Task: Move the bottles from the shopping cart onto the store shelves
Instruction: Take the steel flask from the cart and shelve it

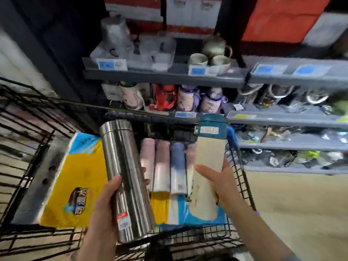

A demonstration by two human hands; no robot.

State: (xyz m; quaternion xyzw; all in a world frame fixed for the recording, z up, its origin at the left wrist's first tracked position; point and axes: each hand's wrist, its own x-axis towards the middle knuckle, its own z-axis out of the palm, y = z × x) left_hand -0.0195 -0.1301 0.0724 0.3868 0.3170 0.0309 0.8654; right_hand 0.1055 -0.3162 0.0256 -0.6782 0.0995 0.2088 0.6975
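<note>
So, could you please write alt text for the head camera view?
Above a black wire shopping cart, the left hand holds a silver steel bottle and the right hand a cream bottle with teal lid. Pastel bottles lie inside; grey store shelves stand behind.

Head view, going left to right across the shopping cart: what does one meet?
Yellow-and-blue printed bag → tall stainless steel bottle in the left hand → pink, pink, purple pastel bottles lying side by side → cream bottle with teal lid in the right hand.
</note>
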